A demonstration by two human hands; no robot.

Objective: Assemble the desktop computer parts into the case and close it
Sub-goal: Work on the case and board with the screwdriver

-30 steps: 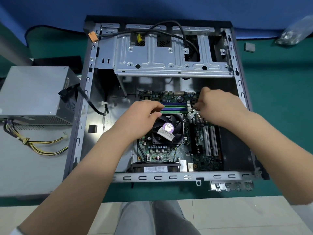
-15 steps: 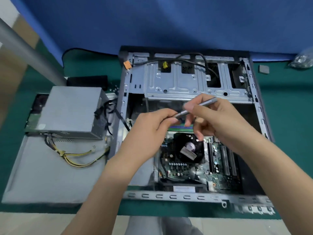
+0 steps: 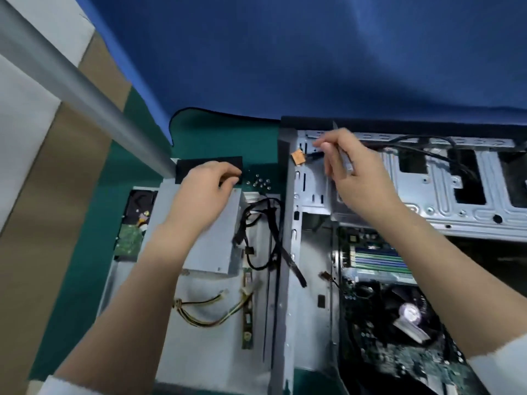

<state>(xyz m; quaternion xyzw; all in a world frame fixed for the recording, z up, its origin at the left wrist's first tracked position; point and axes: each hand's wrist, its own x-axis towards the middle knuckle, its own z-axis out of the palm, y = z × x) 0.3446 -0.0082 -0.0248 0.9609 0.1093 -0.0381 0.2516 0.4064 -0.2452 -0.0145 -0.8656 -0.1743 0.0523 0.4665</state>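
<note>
While our view has swung left since a moment ago, our left hand (image 3: 209,192) has left the motherboard (image 3: 399,317) and now curls over the far end of the power supply (image 3: 211,246), beside the loose screws (image 3: 258,181); whether it pinches one we cannot tell. Our right hand (image 3: 353,172) grips the screwdriver (image 3: 346,161) above the open case (image 3: 288,252). We judge another screw is being fetched, so fastening isn't finished. No writing is readable.
</note>
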